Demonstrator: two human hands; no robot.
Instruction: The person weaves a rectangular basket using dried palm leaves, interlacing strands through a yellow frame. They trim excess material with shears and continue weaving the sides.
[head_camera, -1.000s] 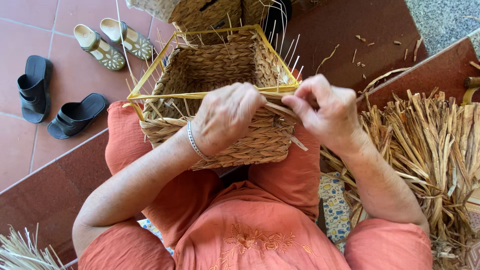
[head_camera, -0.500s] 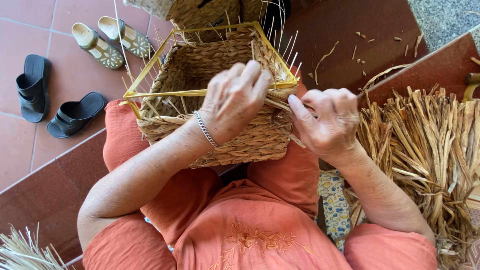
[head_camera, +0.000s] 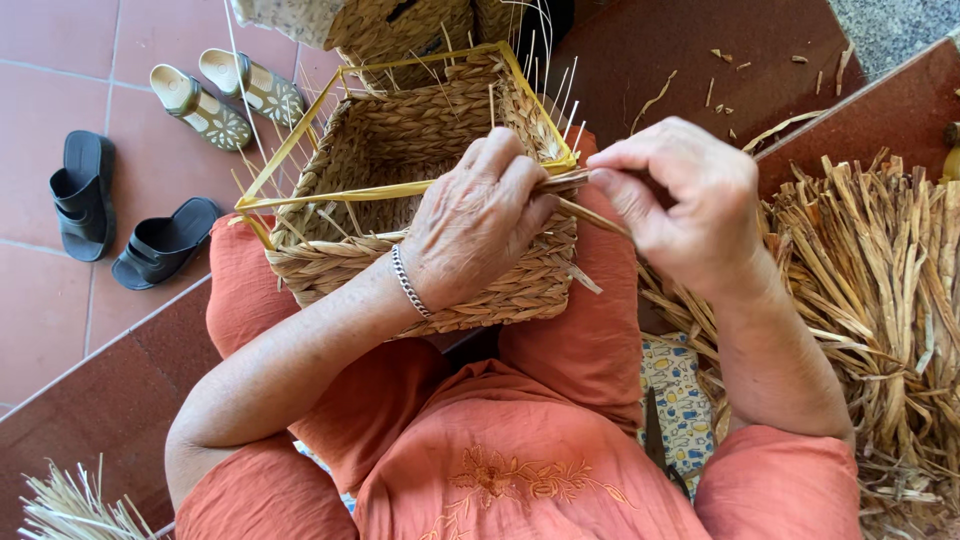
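Left hand (head_camera: 480, 225) rests on the near wall of the woven basket (head_camera: 400, 200) in the lap, fingers pinching a straw strand (head_camera: 590, 212) at the rim; right hand (head_camera: 685, 205) grips the same strand, closed. Strand's long axis runs roughly 10-to-4 o'clock, free end toward the dried straw pile (head_camera: 870, 300) at 3 o'clock. Judgement: keep it taut and press each pass tight against the previous row.

L hand (head_camera: 480, 225) lay palm-down, fingers curled, bracelet at wrist. R hand (head_camera: 685, 205) just beside it, thumb + fingers pinched, forearm bent back toward body.
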